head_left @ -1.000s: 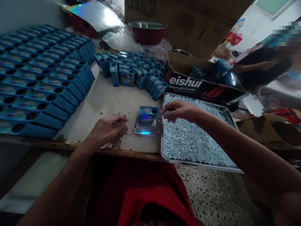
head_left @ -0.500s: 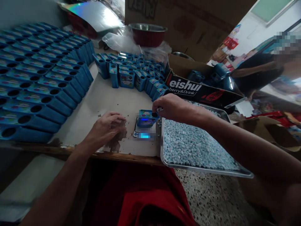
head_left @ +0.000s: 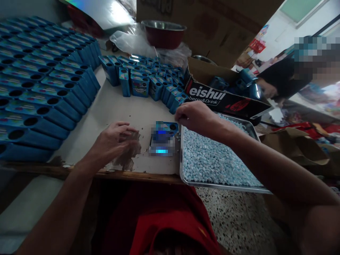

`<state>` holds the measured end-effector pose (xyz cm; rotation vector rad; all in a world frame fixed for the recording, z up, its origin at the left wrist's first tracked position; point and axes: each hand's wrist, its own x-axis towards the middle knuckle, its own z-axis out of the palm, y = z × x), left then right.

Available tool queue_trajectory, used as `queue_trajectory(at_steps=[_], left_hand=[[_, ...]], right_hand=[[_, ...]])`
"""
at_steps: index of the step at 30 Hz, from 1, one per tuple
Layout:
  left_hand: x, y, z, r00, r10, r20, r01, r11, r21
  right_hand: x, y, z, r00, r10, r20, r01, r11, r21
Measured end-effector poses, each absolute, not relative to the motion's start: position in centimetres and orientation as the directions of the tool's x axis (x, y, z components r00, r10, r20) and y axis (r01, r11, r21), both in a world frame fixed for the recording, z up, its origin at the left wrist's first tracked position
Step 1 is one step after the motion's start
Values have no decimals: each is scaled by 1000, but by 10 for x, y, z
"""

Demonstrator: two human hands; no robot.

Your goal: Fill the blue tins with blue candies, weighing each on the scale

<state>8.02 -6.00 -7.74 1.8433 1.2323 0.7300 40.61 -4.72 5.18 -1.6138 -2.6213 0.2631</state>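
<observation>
A small blue candy box (head_left: 170, 126) with a round hole in its top sits on a small digital scale (head_left: 162, 151) with a lit display. My right hand (head_left: 195, 115) is just above and right of that hole, fingers curled together; what they hold, if anything, is hidden. Below that hand lies a metal tray (head_left: 183, 177) filled with pale blue and white candies (head_left: 215, 159). My left hand (head_left: 118, 136) hovers over the table left of the scale, open, with fingers loosely stretched and nothing in them.
Rows of blue boxes (head_left: 47, 102) fill the table's left side. More blue boxes (head_left: 140, 85) stand at the back, near a red metal bowl (head_left: 164, 35). A black printed carton (head_left: 225, 99) holds blue containers behind the tray. Another person's hand (head_left: 265, 88) is beside it.
My right hand has lifted slightly away from the box's hole; candies seen between its fingers before no longer show clearly. The whole view has shifted a little. The other person's hand has come to the carton.
</observation>
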Motion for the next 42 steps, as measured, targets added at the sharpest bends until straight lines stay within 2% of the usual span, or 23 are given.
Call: queue_trajectory(at_steps=[3, 5, 7, 10, 12, 14, 19, 21, 23, 25, 26, 30, 34, 37, 39, 42], left_hand=[[75, -61, -69, 343, 939, 18, 500, -198, 843], [73, -60, -67, 323, 946, 3, 515, -179, 838], [74, -60, -68, 323, 946, 5, 527, -185, 829], [83, -59, -68, 355, 934, 34, 524, -229, 821], [89, -60, -66, 375, 926, 42, 516, -246, 820], [93, -60, -63, 380, 924, 45, 528, -257, 809], [88, -65, -46, 315, 949, 26, 599, -220, 770], [89, -68, -38, 286, 958, -3, 619, -182, 764], [94, -70, -31, 282, 959, -24, 622, -164, 765], [103, -71, -26, 284, 958, -42, 606, -145, 782], [107, -70, -24, 281, 958, -52, 600, -133, 789], [121, -67, -25, 269, 958, -101, 591, -81, 803], [124, -63, -34, 297, 940, -167, 561, -30, 827], [119, -60, -40, 294, 935, -201, 557, 4, 831], [112, -58, -42, 294, 933, -207, 553, 11, 833], [101, -55, -44, 293, 935, -200, 553, 5, 833]], right_hand=[[445, -72, 38, -250, 951, -182, 968, 238, -86], [472, -98, 16, -196, 921, -337, 979, 167, -113], [489, -124, -11, -261, 883, -389, 965, 221, -144], [499, -148, -35, -265, 885, -383, 963, 265, -55], [504, -151, -35, -267, 869, -416, 963, 262, -71], [515, -146, -26, -281, 864, -418, 958, 229, -172], [541, -129, -12, -187, 941, -282, 864, 21, -504], [541, -125, -18, -182, 945, -274, 770, -37, -637], [536, -121, -29, -160, 940, -302, 603, -148, -784], [528, -117, -39, -141, 926, -350, 445, -257, -858], [523, -115, -42, -135, 922, -363, 424, -277, -862], [508, -104, -36, -128, 946, -299, 518, -193, -833], [486, -89, -9, -298, 914, -275, 383, -149, -912], [460, -75, 12, -412, 885, -215, 400, -36, -916], [442, -66, 23, -439, 889, -133, 512, 126, -850], [419, -57, 33, -477, 877, -53, 687, 334, -645]])
